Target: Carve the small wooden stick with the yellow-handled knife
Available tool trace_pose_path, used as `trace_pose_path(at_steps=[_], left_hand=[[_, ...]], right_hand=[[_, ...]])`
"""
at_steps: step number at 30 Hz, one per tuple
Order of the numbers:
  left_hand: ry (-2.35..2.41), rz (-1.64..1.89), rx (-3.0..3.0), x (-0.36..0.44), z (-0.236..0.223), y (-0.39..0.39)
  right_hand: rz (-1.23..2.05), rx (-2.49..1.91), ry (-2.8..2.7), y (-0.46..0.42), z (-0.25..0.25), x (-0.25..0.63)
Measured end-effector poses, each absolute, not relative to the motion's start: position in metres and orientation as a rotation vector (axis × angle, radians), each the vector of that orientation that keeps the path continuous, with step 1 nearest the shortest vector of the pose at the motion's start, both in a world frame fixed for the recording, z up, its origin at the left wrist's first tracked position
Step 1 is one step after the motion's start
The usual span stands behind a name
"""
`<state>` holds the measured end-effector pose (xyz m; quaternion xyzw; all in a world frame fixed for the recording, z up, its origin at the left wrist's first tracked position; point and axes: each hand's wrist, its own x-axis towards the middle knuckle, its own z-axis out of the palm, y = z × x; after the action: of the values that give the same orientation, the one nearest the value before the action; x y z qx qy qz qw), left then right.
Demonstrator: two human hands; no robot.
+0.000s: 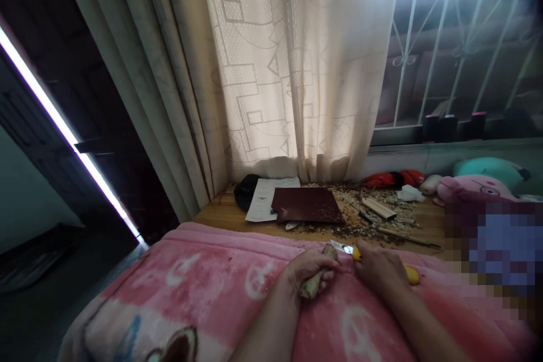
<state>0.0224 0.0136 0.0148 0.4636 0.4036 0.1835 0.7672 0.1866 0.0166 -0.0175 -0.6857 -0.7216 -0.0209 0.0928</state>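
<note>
My left hand (306, 264) is closed around a short, rough piece of wood (311, 287), brownish-green, whose ends stick out above and below the fingers. In my right hand (379, 268) is a yellow utility knife (357, 253). Its bare metal blade points left toward the upper end of the wood, and whether they touch I cannot tell. The knife's yellow tail end shows behind the hand. Both hands are over a pink patterned blanket (203, 277).
On the wooden table (220, 212) lie a dark red board (307, 204), a printed sheet (258, 203), scattered wood shavings (348, 195), a pale wooden block (377, 208) and a thin stick (409, 237). Plush toys (477, 186) sit at right, below the window. Curtains (258, 68) hang behind.
</note>
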Motion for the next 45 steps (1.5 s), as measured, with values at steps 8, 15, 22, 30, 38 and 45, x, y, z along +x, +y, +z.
trace_pose_path(at_steps=[8, 15, 22, 30, 38, 45], left_hand=[[0.898, 0.441, 1.017, 0.024, 0.018, 0.011], [0.913, 0.472, 1.023, 0.028, 0.018, 0.011], [0.91, 0.465, 1.027, 0.027, 0.018, 0.01], [0.911, 0.508, 1.03, 0.029, 0.016, 0.011], [0.899, 0.499, 1.025, 0.025, 0.011, 0.013], [0.899, 0.406, 1.051, 0.022, 0.014, 0.01]], right_hand=[[-0.096, -1.996, -2.087, 0.013, -0.016, 0.186], [-0.03, -1.861, -2.191, 0.009, -0.019, 0.182], [-0.028, -1.855, -2.194, 0.009, -0.022, 0.182], [-0.019, -1.912, -2.18, 0.009, -0.02, 0.181], [-0.085, -1.945, -2.182, 0.009, -0.019, 0.179], [-0.031, -2.125, -2.072, 0.019, -0.018, 0.187]])
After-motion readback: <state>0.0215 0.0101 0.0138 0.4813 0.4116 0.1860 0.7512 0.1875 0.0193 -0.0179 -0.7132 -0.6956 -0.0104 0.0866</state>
